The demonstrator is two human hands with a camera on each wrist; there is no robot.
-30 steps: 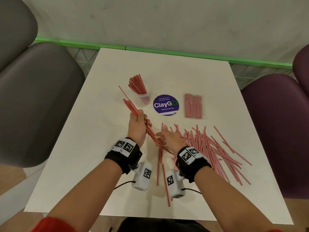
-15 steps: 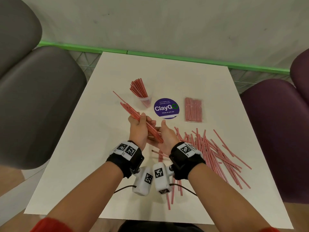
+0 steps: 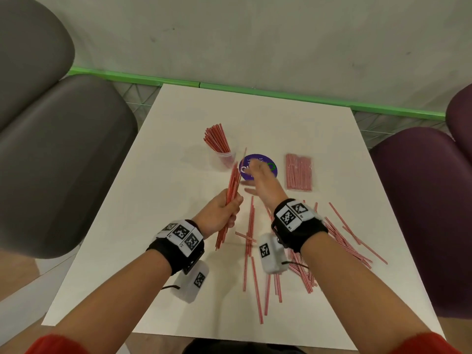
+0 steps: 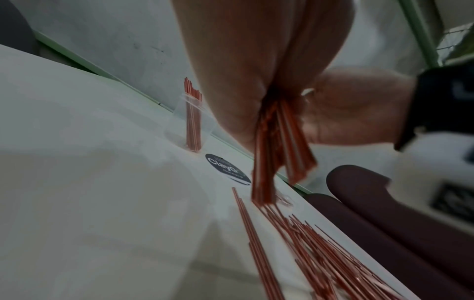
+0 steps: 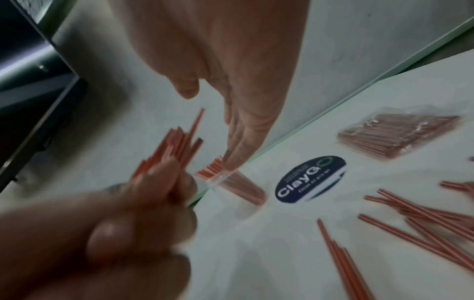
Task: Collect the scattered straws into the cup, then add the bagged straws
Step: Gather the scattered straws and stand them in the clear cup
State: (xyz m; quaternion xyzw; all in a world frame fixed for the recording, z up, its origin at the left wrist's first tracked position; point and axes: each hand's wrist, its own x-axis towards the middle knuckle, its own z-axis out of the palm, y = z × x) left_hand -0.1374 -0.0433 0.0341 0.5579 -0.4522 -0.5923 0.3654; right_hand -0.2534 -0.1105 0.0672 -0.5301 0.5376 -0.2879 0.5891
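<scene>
My left hand grips a bundle of red striped straws held nearly upright above the white table; the bundle's lower ends hang below the fist. My right hand is open with straight fingers, raised beside the bundle's top and holding nothing. A clear cup with several straws stands just beyond the bundle. Many loose straws lie scattered at the right and front. The bagged straws lie flat to the right of a round sticker.
A purple round ClayGo sticker lies between cup and bag. A grey chair stands on the left, a dark purple chair on the right. A wall with a green strip runs behind the table.
The left hand has swung the straw bundle from slanting leftward to nearly upright. The right hand let go of the bundle's lower end and rose, open, beside its top.
</scene>
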